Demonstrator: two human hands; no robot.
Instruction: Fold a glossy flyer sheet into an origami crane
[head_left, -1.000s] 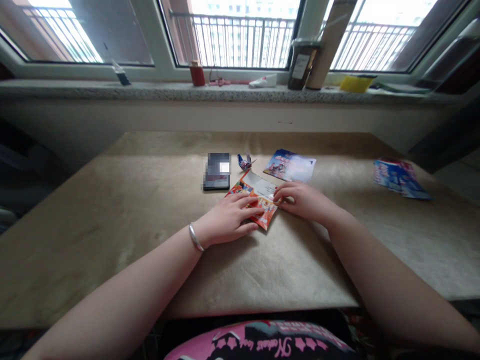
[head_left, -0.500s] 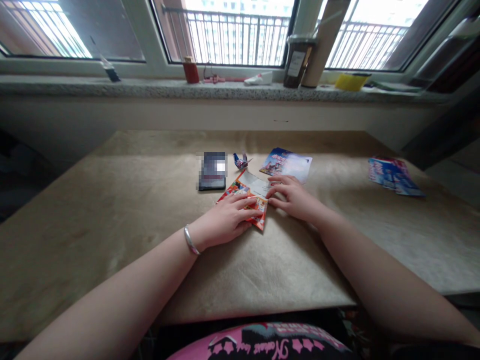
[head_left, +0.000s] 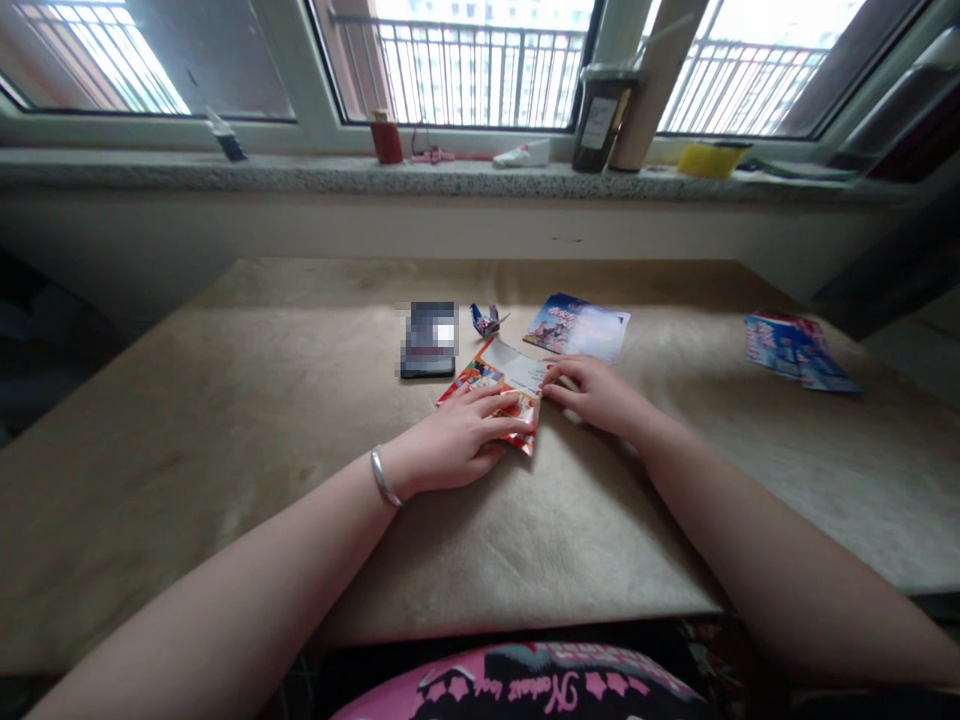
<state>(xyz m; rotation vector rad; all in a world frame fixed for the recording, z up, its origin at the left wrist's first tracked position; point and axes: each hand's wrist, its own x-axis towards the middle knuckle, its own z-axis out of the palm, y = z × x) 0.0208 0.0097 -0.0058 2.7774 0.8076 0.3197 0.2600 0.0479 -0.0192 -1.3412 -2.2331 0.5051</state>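
- We've got our left hand (head_left: 454, 445) flat on the folded paper (head_left: 501, 388), fingers spread and pressing it to the table (head_left: 225, 440).
- Our right hand (head_left: 600, 395) sits at the paper's 3 o'clock edge, fingers curled close together, tips touching the fold.
- The paper lies mid-table, just ahead of us, red print on the near part, white on the far part.
- At its 11 o'clock, a phone (head_left: 429, 340); at 12 o'clock, a small paper crane (head_left: 486, 319); at 1 o'clock, a blue sheet (head_left: 577, 328).
- Well off at 3 o'clock, more blue sheets (head_left: 799, 352).
- A silver bracelet (head_left: 383, 477) rings our left wrist.
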